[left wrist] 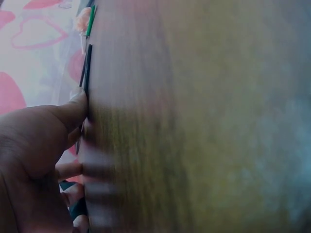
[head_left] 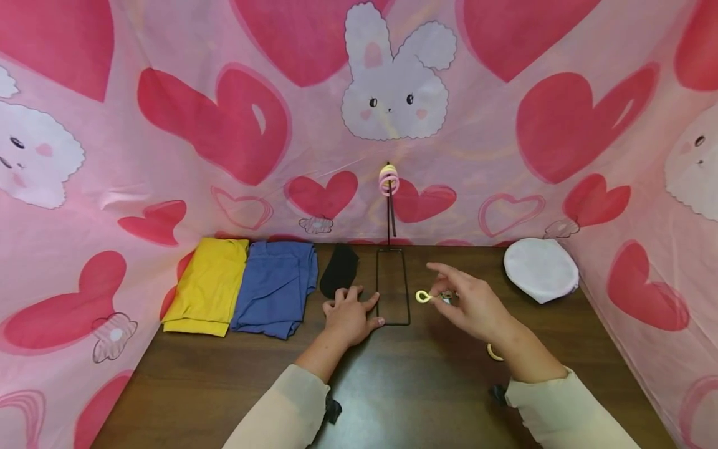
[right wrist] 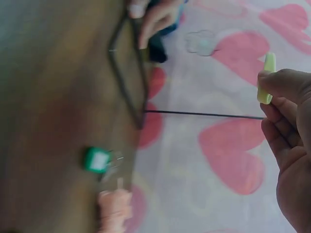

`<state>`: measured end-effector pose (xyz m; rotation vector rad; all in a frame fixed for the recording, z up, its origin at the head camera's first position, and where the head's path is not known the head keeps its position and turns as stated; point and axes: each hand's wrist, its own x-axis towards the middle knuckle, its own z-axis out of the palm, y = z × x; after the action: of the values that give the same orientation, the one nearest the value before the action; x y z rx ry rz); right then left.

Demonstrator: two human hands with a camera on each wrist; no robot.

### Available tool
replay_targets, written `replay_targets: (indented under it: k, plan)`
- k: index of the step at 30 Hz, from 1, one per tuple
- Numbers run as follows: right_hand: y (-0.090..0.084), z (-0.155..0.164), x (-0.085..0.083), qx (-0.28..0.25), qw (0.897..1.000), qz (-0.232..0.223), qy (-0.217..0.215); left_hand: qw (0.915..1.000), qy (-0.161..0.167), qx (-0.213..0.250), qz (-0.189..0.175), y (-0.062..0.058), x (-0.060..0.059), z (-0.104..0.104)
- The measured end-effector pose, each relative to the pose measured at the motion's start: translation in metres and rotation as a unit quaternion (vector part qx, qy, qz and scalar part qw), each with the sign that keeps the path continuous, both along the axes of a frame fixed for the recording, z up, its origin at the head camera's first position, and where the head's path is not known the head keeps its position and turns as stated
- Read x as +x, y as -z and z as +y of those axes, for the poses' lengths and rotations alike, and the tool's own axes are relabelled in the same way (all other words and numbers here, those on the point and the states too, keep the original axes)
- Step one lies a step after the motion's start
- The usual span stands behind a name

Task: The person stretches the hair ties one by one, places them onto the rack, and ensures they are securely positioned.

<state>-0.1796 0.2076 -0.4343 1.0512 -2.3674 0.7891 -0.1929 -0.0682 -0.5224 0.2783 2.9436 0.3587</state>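
From the head view no writing is showing anywhere; the left hand (head_left: 349,316) is lying flat with fingers spread on the table (head_left: 426,386), its fingertips touching the left edge of the black wire stand (head_left: 392,287), while the right hand (head_left: 477,305) is hovering just right of that stand, pinching a small yellow ring (head_left: 422,296) between thumb and forefinger. At the left wrist, the fingers are pressing on the wood beside the stand's wire. At the right wrist, the fingertips are gripping the ring above the stand's upright rod (right wrist: 204,114).
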Motion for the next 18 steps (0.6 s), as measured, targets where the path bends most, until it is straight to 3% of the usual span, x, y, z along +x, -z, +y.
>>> replay_targets:
  k: [10,18]
  plan:
    - [-0.034,-0.022,-0.007,-0.047,0.999,0.021,0.014,1.0000,0.003,-0.002,-0.009,0.002,-0.002,0.001]
    - [-0.070,-0.038,-0.013,-0.087,0.990,0.100,-0.044,1.0000,-0.003,0.000,-0.004,0.004,-0.003,0.001]
